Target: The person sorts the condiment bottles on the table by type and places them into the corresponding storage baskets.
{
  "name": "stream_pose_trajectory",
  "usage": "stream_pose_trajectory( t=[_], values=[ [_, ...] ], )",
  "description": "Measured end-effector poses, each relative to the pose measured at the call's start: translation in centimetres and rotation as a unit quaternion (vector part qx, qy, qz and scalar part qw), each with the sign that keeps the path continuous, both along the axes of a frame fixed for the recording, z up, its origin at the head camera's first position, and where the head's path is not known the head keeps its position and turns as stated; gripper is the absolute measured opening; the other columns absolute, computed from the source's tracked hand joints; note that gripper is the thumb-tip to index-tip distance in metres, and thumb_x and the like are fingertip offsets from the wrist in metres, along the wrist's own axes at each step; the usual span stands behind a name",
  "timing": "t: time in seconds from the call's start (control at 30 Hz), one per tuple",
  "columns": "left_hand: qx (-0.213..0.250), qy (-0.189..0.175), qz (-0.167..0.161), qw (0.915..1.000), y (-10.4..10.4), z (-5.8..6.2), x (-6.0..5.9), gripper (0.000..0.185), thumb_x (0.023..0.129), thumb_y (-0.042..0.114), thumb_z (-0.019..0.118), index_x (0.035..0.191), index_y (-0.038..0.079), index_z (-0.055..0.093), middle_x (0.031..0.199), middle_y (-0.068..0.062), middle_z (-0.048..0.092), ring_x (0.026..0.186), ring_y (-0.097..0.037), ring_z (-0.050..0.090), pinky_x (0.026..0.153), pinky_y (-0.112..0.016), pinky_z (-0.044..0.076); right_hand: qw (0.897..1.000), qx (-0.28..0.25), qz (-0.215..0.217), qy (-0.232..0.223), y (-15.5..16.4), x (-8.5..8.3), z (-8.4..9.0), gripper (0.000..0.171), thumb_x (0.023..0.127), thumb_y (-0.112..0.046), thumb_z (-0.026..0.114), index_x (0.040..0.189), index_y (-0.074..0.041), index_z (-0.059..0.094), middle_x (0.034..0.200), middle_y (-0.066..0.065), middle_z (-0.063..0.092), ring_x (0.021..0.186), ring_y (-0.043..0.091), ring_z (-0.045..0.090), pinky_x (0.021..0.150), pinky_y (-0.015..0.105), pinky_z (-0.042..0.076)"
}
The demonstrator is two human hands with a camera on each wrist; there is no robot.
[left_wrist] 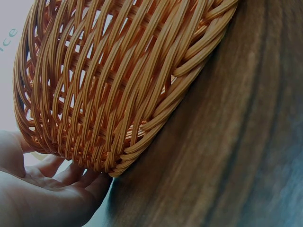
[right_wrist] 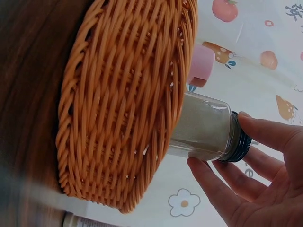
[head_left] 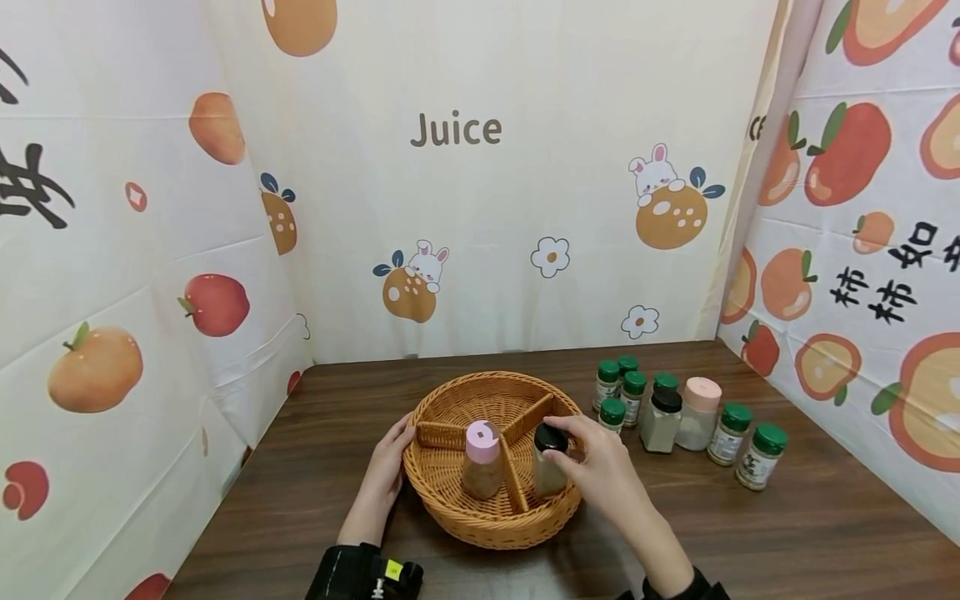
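Right hand (head_left: 600,467) curled round the black cap of the black-capped spice jar (head_left: 550,462), fingertips (right_wrist: 246,118) pinching at cap level, jar upright in the right front compartment of the round wicker basket (head_left: 450,408) near the front edge of the wooden table (head_left: 787,533). Left hand (head_left: 386,467) pressed flat, fingers straight, against the basket's left outer wall, gripping nothing. Best handled by keeping the jar vertical, easing it straight down until the base sits flat on the weave, and loosening the fingers only once it stands steady; left hand useful as a brace against sliding. Pink-capped spice jar (head_left: 482,460) upright in the front left compartment, just across the woven divider (head_left: 512,479), so little sideways room there; divider and rim close on both sides, so best to go straight up and down. Back compartment open. Cluster of green-capped bottles (head_left: 622,392) with another black-capped and a pink-capped jar near the basket's right side, towards the table's right edge: worth a careful wrist path on that side. Bare wood along the front edge and left of the basket offers freer room.
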State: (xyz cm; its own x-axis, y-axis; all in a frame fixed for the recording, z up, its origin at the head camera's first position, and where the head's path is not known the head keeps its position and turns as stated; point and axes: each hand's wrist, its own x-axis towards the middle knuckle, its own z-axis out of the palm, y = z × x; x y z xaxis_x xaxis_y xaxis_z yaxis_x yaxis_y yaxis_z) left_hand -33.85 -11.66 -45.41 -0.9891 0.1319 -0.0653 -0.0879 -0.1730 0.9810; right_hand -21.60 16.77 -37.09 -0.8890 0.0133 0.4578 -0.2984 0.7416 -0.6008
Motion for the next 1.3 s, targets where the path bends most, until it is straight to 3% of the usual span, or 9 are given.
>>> stream_pose_trajectory(
  t=[0.43, 0.73, 1.3],
  values=[
    [-0.006, 0.000, -0.007, 1.0000, -0.1, -0.1, 0.0, 0.053, 0.108, 0.021, 0.041, 0.157, 0.004, 0.028, 0.163, -0.023, 0.023, 0.150, -0.037, 0.027, 0.122, -0.047, 0.026, 0.999, 0.013, 0.017, -0.027, -0.6, 0.3, -0.9, 0.038, 0.080, -0.012, 0.082, 0.117, -0.018, 0.073, 0.114, 0.001, 0.073, 0.106, 0.020, 0.068, 0.083, 0.035, 0.057],
    [-0.009, -0.004, -0.003, 0.9999, -0.1, 0.1, 0.0, 0.053, 0.108, 0.021, 0.041, 0.157, 0.004, 0.027, 0.164, -0.023, 0.022, 0.150, -0.038, 0.026, 0.123, -0.050, 0.025, 0.998, 0.019, 0.047, -0.042, -0.7, 0.5, -1.4, 0.039, 0.081, -0.014, 0.081, 0.119, -0.020, 0.071, 0.113, -0.002, 0.071, 0.105, 0.019, 0.067, 0.081, 0.033, 0.055],
    [-0.006, -0.003, -0.011, 0.9999, -0.2, -0.1, 0.0, 0.053, 0.108, 0.019, 0.042, 0.157, 0.005, 0.029, 0.164, -0.021, 0.024, 0.151, -0.035, 0.027, 0.122, -0.046, 0.028, 0.996, 0.012, 0.049, -0.070, -0.6, 0.6, -1.4, 0.037, 0.082, -0.016, 0.081, 0.117, -0.019, 0.070, 0.115, 0.000, 0.069, 0.104, 0.018, 0.063, 0.080, 0.033, 0.055]
  ],
)
